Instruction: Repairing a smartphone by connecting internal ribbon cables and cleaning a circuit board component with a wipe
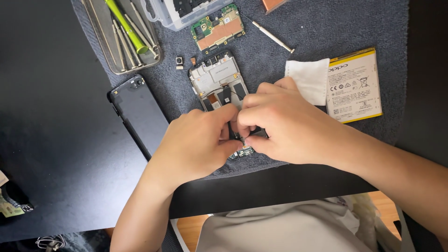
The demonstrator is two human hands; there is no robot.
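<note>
My left hand [198, 142] and right hand [280, 126] meet fingertip to fingertip over the lower end of the opened phone frame [219, 81]. Both are pinched together on a small dark part there, which I cannot identify because my fingers cover it. The left hand appears to steady the frame so the right can work.

The frame lies on a grey cloth mat [303, 28], probably so that it does not slide. At 12 o'clock from my hands sits the green circuit board [218, 29], with a clear plastic box [179, 11] beyond it. At 1 o'clock lies a thin screwdriver [273, 36]. At 3 o'clock a white wipe [310, 79] touches the yellow-edged battery [354, 84]. At 9 o'clock the dark back cover [137, 109] straddles the mat and the black counter [51, 116]. At 11 o'clock a metal tray [100, 32] keeps the tools together.
</note>
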